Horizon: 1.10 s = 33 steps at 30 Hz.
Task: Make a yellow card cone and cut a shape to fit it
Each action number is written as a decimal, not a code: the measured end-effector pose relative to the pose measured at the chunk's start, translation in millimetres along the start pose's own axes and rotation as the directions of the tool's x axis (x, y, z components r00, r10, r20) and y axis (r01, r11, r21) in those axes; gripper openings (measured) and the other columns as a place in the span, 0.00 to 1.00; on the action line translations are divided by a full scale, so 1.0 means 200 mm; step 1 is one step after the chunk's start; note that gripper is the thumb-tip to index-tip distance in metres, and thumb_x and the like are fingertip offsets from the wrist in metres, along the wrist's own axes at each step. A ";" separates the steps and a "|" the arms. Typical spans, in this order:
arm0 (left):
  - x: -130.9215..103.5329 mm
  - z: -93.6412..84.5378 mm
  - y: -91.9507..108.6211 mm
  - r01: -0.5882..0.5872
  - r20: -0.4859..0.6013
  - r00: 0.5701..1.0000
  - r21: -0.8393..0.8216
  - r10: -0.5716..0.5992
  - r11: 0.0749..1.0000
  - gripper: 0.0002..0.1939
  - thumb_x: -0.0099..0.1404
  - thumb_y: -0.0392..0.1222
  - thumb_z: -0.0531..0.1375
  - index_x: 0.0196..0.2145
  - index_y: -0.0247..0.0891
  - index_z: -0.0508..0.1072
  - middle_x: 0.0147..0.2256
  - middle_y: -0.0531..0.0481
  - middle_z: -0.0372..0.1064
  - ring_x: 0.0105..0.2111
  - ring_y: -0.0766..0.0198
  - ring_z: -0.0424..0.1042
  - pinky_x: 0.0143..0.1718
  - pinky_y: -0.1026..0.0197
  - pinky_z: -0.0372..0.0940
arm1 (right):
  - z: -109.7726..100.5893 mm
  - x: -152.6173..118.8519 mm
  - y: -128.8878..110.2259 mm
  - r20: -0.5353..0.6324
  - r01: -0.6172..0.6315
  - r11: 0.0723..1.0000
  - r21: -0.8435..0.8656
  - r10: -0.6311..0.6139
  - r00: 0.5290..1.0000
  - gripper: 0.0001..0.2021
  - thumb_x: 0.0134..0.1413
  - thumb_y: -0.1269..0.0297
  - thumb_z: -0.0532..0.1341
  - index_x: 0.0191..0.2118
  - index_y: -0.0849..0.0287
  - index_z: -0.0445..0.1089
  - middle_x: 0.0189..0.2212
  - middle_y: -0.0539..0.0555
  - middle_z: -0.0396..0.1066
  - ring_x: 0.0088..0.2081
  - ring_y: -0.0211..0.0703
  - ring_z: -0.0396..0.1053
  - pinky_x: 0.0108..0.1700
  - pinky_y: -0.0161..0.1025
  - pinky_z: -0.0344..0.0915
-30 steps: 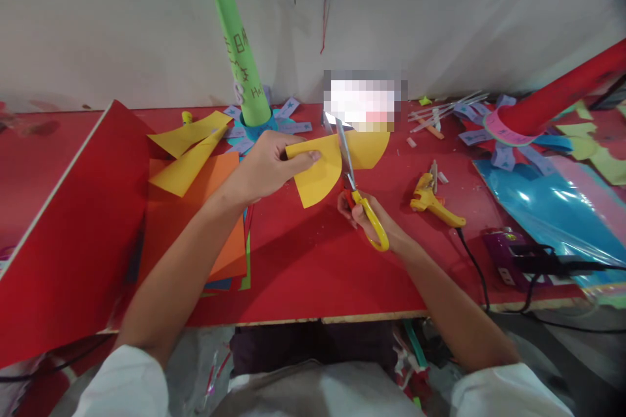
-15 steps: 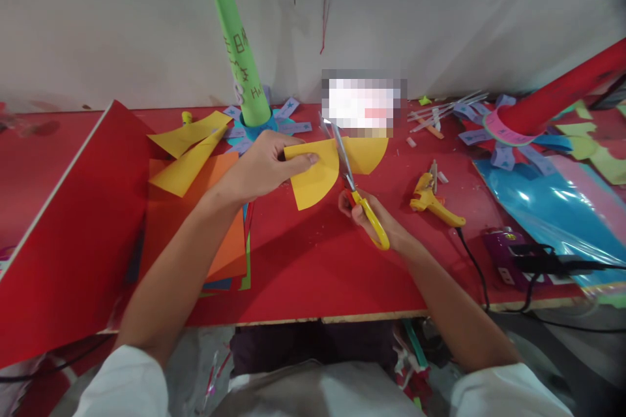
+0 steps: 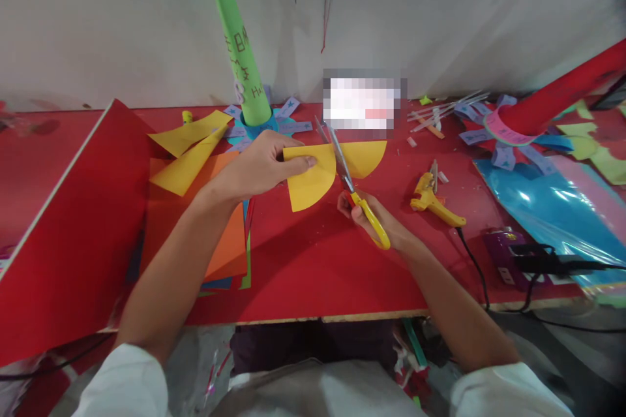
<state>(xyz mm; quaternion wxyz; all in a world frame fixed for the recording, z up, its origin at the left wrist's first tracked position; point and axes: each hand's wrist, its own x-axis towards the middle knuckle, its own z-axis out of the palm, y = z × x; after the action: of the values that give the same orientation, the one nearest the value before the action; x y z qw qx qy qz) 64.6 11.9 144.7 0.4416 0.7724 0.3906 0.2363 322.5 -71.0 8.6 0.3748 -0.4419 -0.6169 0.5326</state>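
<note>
A curved yellow paper (image 3: 312, 181) is pinched at its upper left by my left hand (image 3: 268, 166), thumb on top. My right hand (image 3: 369, 215) is closed round the handles of yellow-handled scissors (image 3: 370, 218). The metal blades point up and away and cross the paper between its left part and its right part (image 3: 364, 157). From this view I cannot tell whether the two parts are still joined. Both hands are above the red table (image 3: 313, 273).
A green paper tower (image 3: 244, 71) stands behind my left hand. Yellow scraps (image 3: 188, 156) and orange sheets (image 3: 227, 241) lie left. Rightward are a yellow glue gun (image 3: 435, 201), a purple box (image 3: 508, 254), blue packets (image 3: 533, 201) and a red tube (image 3: 562, 91).
The scissor blades have opened wider and tilted slightly left. The left part of the paper has shifted a little left, and the right part sits slightly lower.
</note>
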 end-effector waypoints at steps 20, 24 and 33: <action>-0.02 -0.06 0.00 0.045 0.040 0.998 0.027 -0.047 0.999 0.26 0.68 0.44 0.65 0.20 0.40 0.54 0.23 0.57 0.43 0.23 0.72 0.43 0.23 0.62 0.38 | 0.00 0.00 -0.06 -0.004 -0.071 0.991 -0.112 0.071 0.997 0.39 0.55 0.16 0.58 0.30 0.54 0.65 0.22 0.47 0.59 0.24 0.37 0.56 0.26 0.39 0.53; -0.02 -0.06 0.00 0.056 0.056 0.997 -0.021 -0.055 0.998 0.27 0.67 0.45 0.67 0.20 0.41 0.54 0.22 0.57 0.45 0.22 0.72 0.43 0.22 0.61 0.38 | 0.01 0.00 -0.02 -0.077 -0.108 0.992 -0.073 0.102 0.992 0.38 0.54 0.16 0.59 0.28 0.53 0.63 0.18 0.45 0.58 0.17 0.35 0.54 0.22 0.38 0.51; -0.01 -0.04 0.01 0.054 -0.167 0.981 -0.234 -0.095 0.971 0.15 0.69 0.52 0.69 0.35 0.40 0.71 0.24 0.55 0.64 0.19 0.72 0.60 0.19 0.64 0.54 | -0.04 0.07 -0.07 -0.477 -0.354 0.743 -0.568 0.053 0.877 0.26 0.58 0.33 0.68 0.35 0.54 0.71 0.27 0.53 0.71 0.27 0.46 0.66 0.32 0.42 0.56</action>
<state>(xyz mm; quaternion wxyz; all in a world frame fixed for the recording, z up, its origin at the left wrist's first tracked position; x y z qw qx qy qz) 58.7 13.2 150.2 0.4996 0.6773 0.4273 0.3304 324.0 -55.0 23.3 0.2660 -0.7152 -0.6086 0.2175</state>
